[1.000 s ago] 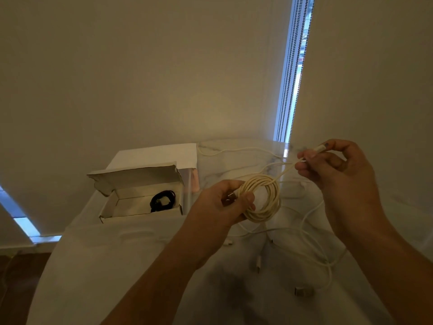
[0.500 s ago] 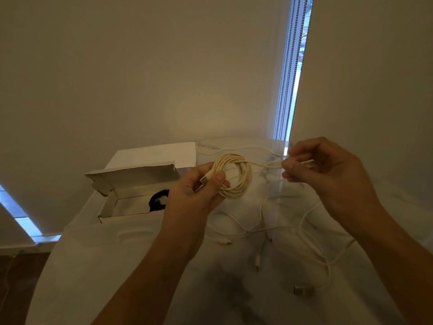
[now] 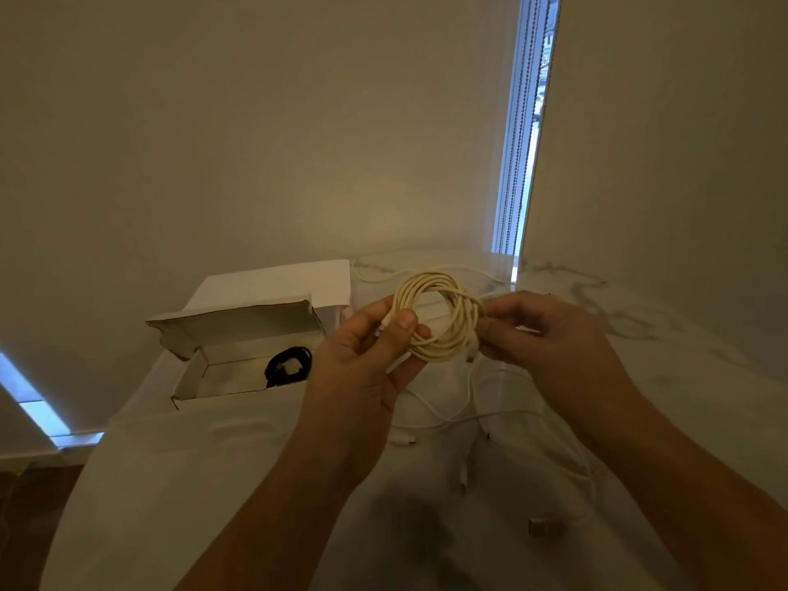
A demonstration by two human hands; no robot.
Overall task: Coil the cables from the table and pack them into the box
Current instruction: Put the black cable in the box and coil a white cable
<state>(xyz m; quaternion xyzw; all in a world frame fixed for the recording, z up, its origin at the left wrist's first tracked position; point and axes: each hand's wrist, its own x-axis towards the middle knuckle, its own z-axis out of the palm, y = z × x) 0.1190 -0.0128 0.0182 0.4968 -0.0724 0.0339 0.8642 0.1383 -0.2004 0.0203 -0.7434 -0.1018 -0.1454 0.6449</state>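
While the cream cable coil (image 3: 435,317) was held above the white marble table (image 3: 639,368), it was gripped from both sides. The left hand (image 3: 366,360) was closed on the coil's left arc, with the thumb (image 3: 398,330) pressed across the strands from the front and the remaining fingers hidden behind the loops. The right hand (image 3: 541,334) was closed on the coil's right arc, with the fingers curled around the bundle. Whether the free cable end was pinched inside that hand could not be determined. A small connector (image 3: 470,357) was seen hanging at the coil's lower right edge, just beside the right fingers.

To the left of the hands, the white cardboard box (image 3: 204,377) was positioned on the table with its lid flap (image 3: 239,326) raised and open. A coiled black cable (image 3: 286,365) was located inside the box, against its right end. The cream coil was held apart from the box, to its right and above table level.

Loose white cables (image 3: 490,415) were spread on the table beneath and beyond the hands, uncoiled. A metal-shelled plug (image 3: 543,526) was seen lying near the right forearm. A narrow window strip (image 3: 524,134) with hanging bead cords was visible in the wall behind the table.
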